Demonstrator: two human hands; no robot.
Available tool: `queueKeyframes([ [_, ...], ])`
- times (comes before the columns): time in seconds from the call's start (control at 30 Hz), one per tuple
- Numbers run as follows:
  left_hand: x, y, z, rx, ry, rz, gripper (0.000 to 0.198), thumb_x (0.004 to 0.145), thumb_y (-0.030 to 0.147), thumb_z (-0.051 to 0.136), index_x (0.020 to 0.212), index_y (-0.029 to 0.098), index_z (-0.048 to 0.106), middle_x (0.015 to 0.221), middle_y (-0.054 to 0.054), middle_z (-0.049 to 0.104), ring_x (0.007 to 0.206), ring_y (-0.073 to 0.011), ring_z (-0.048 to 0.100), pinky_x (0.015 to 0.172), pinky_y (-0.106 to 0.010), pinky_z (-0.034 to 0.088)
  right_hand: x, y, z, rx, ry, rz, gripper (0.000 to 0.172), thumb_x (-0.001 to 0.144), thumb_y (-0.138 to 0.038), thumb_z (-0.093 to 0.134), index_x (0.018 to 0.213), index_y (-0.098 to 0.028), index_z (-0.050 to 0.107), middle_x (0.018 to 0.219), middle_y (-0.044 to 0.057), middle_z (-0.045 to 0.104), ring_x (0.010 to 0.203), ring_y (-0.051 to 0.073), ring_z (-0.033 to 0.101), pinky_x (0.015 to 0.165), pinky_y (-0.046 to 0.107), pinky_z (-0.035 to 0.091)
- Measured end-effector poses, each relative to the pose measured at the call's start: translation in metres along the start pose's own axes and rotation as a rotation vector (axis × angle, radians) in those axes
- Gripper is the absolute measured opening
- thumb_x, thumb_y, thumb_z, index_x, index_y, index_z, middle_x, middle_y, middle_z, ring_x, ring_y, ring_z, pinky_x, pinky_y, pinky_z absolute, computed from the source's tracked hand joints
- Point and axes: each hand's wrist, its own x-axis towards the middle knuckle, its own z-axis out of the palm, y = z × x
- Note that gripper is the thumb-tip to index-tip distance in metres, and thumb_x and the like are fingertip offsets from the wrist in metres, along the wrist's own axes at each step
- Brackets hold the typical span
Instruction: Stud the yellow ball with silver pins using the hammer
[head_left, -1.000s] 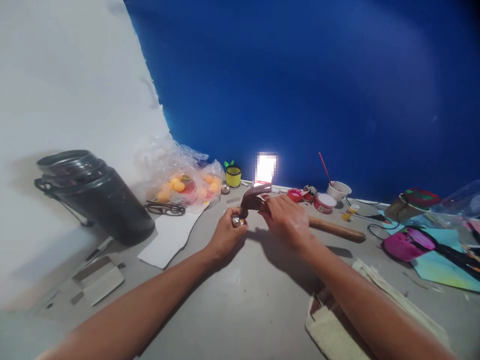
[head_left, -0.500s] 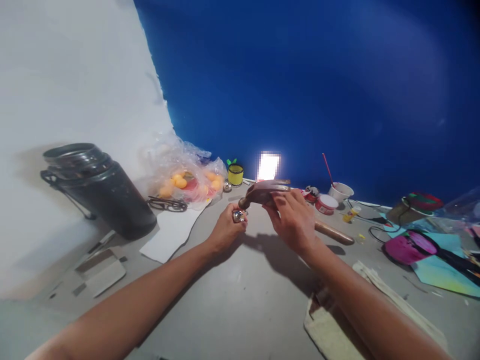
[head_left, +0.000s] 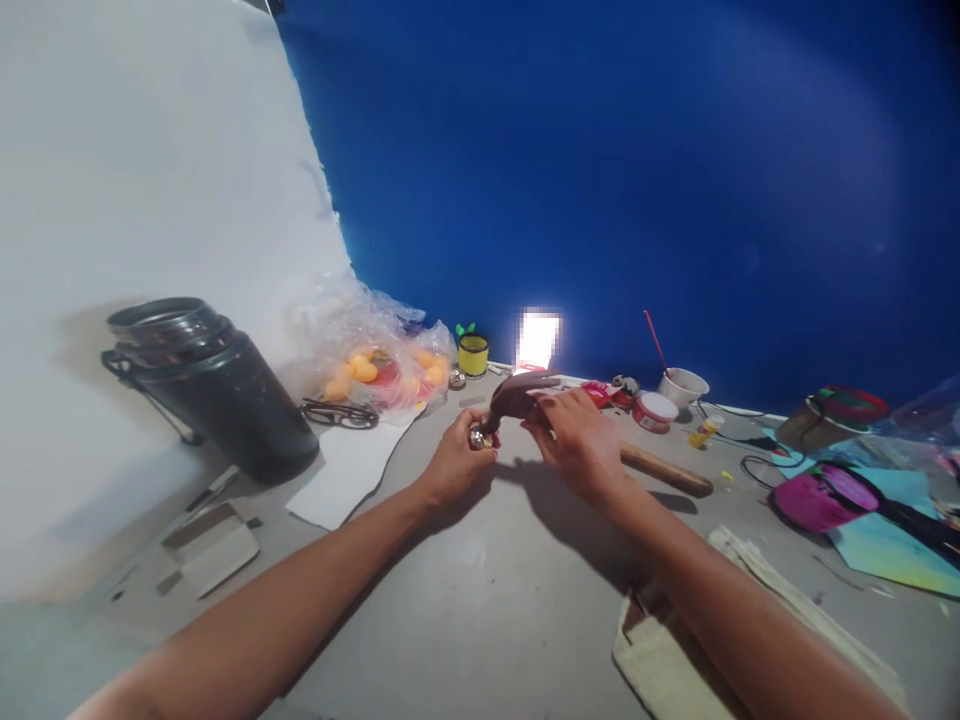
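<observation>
Two hands meet mid-table. Our left hand [head_left: 452, 466] pinches a small silver ball [head_left: 475, 438] against the table [head_left: 480, 570], fingertips closed around it. Our right hand [head_left: 577, 442] is wrapped tight round the hammer [head_left: 514, 397], just behind its head. Half a second ago the head was lifted clear; now it has dropped onto the ball, seemingly touching it.

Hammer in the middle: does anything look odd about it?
Yes. The right hand grips the hammer right by its head, not the handle's end, its face by a small shiny piece pinched in the left hand.
</observation>
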Motion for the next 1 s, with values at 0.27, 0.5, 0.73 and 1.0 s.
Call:
queueKeyframes([
  [0.27,-0.001,0.006,0.001,-0.304,-0.084,-0.038,0.020,0.079,0.036,0.065,0.088,0.018,0.063,0.083,-0.002,0.065,0.061,-0.0090,0.050,0.056,-0.023,0.039,0.009,0.037,0.005,0.020,-0.314,0.411,0.015,0.093,-0.035,0.064,0.095,-0.021,0.068,0.096,0.008,0.074,0.091,0.025,0.065,0.069,0.031,0.037],
  [0.5,0.001,0.009,0.001,-0.455,-0.073,-0.175,0.014,0.071,0.023,0.062,0.083,0.017,0.063,0.072,-0.003,0.063,0.058,-0.0120,0.052,0.053,-0.025,0.039,0.005,0.047,0.020,0.038,-0.541,0.474,0.023,0.094,-0.040,0.060,0.094,-0.020,0.072,0.098,0.009,0.075,0.089,0.025,0.068,0.067,0.031,0.039],
  [0.73,0.004,0.009,-0.002,-0.651,-0.095,-0.269,0.030,0.090,0.044,0.061,0.091,0.015,0.070,0.088,-0.010,0.069,0.068,-0.0164,0.062,0.057,-0.029,0.049,-0.001,0.046,0.032,-0.102,-0.550,0.398,0.031,0.098,-0.043,0.058,0.103,-0.019,0.076,0.112,0.015,0.070,0.106,0.028,0.065,0.077,0.032,0.045],
  [1.0,0.005,0.017,-0.007,-0.639,-0.092,-0.225,0.030,0.080,0.020,0.069,0.109,0.015,0.066,0.092,-0.009,0.073,0.073,-0.0175,0.068,0.066,-0.030,0.055,-0.006,0.038,0.038,-0.087,-0.303,0.250,0.025,0.101,-0.033,0.055,0.110,-0.020,0.074,0.109,0.013,0.071,0.106,0.027,0.059,0.089,0.035,0.044],
])
